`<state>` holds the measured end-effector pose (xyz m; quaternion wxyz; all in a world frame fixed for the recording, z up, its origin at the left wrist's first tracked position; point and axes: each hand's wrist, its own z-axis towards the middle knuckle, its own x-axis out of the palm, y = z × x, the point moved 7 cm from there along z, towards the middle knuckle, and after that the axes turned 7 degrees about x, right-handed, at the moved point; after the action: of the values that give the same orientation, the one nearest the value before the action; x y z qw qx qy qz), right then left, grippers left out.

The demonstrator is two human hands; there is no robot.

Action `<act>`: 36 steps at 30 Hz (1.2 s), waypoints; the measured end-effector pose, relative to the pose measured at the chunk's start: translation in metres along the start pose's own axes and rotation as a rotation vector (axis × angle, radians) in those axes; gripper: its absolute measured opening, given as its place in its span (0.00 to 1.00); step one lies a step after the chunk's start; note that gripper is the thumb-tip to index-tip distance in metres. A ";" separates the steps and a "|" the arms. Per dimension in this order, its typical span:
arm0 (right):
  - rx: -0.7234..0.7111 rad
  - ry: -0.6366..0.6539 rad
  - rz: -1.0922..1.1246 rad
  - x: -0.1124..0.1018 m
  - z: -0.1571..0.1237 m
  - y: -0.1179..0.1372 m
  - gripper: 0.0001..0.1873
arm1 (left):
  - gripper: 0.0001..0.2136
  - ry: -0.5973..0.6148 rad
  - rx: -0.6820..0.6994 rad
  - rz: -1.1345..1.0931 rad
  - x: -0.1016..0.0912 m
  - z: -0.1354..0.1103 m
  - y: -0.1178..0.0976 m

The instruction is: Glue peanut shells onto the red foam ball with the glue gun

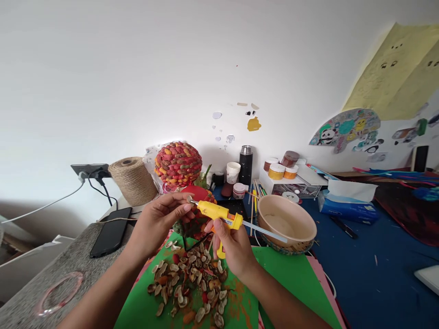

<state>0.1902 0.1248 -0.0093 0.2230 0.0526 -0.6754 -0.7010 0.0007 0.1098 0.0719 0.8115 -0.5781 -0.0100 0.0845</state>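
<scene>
The hot-glue gun (214,210) and a peanut-shell half (189,199)

From my remote seat: the left hand (157,218), fingertips drawn together, pinches what I take for the shell half; the right hand (236,246), curled round the grip, holds the gun, nozzle at the shell, contact unclear to me; both sit beyond the loose peanut shells (180,295) on the near green sheet (284,274); a nubbly red-and-orange ball (178,162) stands far left; I judge glue application in hand; the next move calls for a level nozzle and light pinch.
</scene>
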 end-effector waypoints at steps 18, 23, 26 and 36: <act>0.030 -0.029 -0.035 0.000 -0.002 -0.001 0.44 | 0.28 -0.031 0.020 0.043 -0.001 0.000 -0.002; 0.025 -0.043 -0.043 -0.001 -0.002 0.000 0.44 | 0.27 -0.032 0.022 0.058 -0.003 -0.001 0.000; 0.012 -0.060 -0.108 -0.002 -0.003 0.001 0.45 | 0.27 -0.035 0.011 0.023 -0.004 -0.001 0.003; -0.010 -0.106 -0.217 -0.006 -0.006 0.001 0.42 | 0.26 -0.030 -0.008 -0.011 -0.004 0.000 0.005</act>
<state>0.1981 0.1216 -0.0102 0.1102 0.0869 -0.6729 -0.7263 -0.0034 0.1113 0.0673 0.8093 -0.5800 -0.0256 0.0889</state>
